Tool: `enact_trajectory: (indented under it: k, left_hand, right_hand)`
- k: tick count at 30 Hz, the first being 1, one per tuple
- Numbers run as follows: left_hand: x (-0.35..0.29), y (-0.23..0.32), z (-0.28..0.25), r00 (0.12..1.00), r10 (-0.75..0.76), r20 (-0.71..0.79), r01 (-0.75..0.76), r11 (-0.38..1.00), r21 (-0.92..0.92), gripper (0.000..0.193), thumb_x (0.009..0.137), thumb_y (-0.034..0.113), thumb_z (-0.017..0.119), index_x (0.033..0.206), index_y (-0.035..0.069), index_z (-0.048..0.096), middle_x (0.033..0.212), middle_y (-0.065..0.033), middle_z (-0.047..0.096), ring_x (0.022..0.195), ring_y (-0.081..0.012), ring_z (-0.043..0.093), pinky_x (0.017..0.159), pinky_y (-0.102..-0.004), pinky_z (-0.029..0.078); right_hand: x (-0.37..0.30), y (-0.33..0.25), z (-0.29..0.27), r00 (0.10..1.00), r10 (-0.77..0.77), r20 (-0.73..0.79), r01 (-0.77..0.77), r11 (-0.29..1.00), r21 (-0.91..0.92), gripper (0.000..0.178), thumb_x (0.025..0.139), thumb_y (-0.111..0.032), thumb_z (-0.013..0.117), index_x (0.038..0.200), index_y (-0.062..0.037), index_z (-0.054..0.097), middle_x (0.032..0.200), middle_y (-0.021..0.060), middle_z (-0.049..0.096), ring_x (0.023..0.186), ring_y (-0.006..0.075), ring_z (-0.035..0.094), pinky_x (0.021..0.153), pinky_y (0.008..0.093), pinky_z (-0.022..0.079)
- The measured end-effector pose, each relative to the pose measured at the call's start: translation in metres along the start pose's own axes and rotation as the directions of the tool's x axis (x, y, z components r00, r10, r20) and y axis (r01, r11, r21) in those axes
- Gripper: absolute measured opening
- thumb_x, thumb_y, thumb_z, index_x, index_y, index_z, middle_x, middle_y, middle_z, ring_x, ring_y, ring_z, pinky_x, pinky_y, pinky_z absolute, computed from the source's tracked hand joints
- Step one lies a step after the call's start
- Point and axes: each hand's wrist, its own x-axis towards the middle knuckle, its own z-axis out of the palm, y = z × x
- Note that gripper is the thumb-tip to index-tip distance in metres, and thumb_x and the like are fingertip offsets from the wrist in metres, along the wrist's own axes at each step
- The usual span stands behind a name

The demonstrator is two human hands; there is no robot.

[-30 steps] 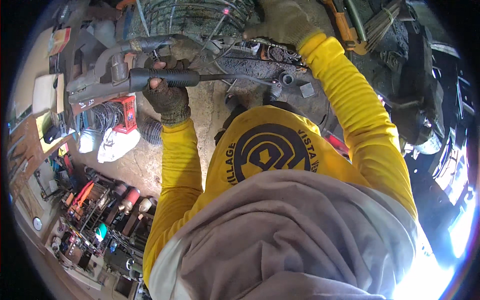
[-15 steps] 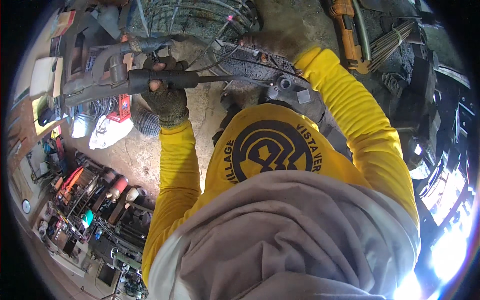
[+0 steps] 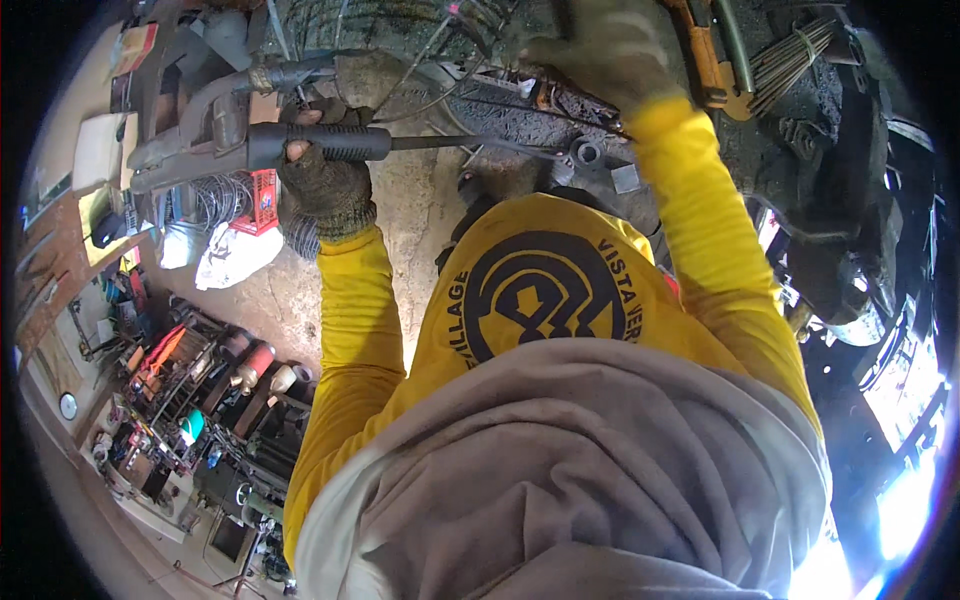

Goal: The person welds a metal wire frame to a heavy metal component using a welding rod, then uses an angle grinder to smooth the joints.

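Observation:
My left hand (image 3: 325,185), in a dark knit glove with bare fingertips, is closed around the black ribbed handle (image 3: 335,142) of a tool. From this handle a tapering dark stem runs right toward a metal ring (image 3: 588,152). To the left the handle meets a thick, curved grey body (image 3: 190,160), whose exact kind I cannot make out. My right hand (image 3: 610,65) is up at the top, smeared by motion, so its fingers cannot be read. Below it lie dark metal bars and a small orange-brown piece (image 3: 545,95). A small grey square block (image 3: 625,179) sits beside the ring.
An orange tool (image 3: 705,55) and a tied bundle of rods (image 3: 795,65) lie at the upper right. Wire coils (image 3: 300,235), a red crate (image 3: 263,200) and a white bag (image 3: 235,258) stand at left. A cluttered bench (image 3: 200,400) fills the lower left.
My right hand has lifted away from the metal bars, moving up and a little to the right. My left hand keeps its grip on the handle.

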Motion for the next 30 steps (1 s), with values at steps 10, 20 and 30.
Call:
enact_trajectory:
  k: [10, 20, 30]
  left_hand:
    - [-0.023, 0.054, -0.019, 0.992, -0.112, 0.052, 0.111, 0.993, 0.030, 0.056, 0.081, 0.053, 0.074, 0.106, 0.006, 0.058, 0.097, -0.0152, 0.065, 0.082, -0.0345, 0.067, 0.075, -0.0525, 0.059]
    - [-0.027, 0.071, -0.033, 0.976, -0.206, 0.078, 0.203, 0.978, 0.043, 0.056, 0.081, 0.050, 0.075, 0.108, 0.004, 0.057, 0.102, -0.0159, 0.063, 0.084, -0.0326, 0.066, 0.076, -0.0513, 0.059]
    - [-0.047, 0.090, -0.060, 0.936, -0.326, 0.130, 0.320, 0.945, 0.066, 0.055, 0.078, 0.048, 0.079, 0.111, 0.009, 0.057, 0.097, -0.0070, 0.053, 0.087, -0.0269, 0.055, 0.067, -0.0448, 0.052]
  right_hand:
    - [-0.137, -0.007, 0.055, 0.866, -0.006, -0.500, 0.123, 0.972, 0.202, 0.053, 0.073, -0.019, 0.081, 0.121, -0.0066, 0.062, 0.103, 0.0128, 0.070, 0.094, 0.0339, 0.067, 0.083, 0.0411, 0.054]
    - [-0.180, -0.035, 0.130, 0.957, 0.273, -0.098, -0.195, 0.855, 0.481, 0.040, 0.085, -0.018, 0.073, 0.122, -0.0056, 0.064, 0.101, 0.0135, 0.071, 0.093, 0.0259, 0.071, 0.080, 0.0354, 0.055]
    - [-0.198, -0.071, 0.165, 0.953, 0.241, 0.183, -0.302, 0.759, 0.577, 0.040, 0.094, -0.029, 0.066, 0.125, -0.0040, 0.062, 0.110, 0.0169, 0.069, 0.100, 0.0303, 0.068, 0.087, 0.0369, 0.053]
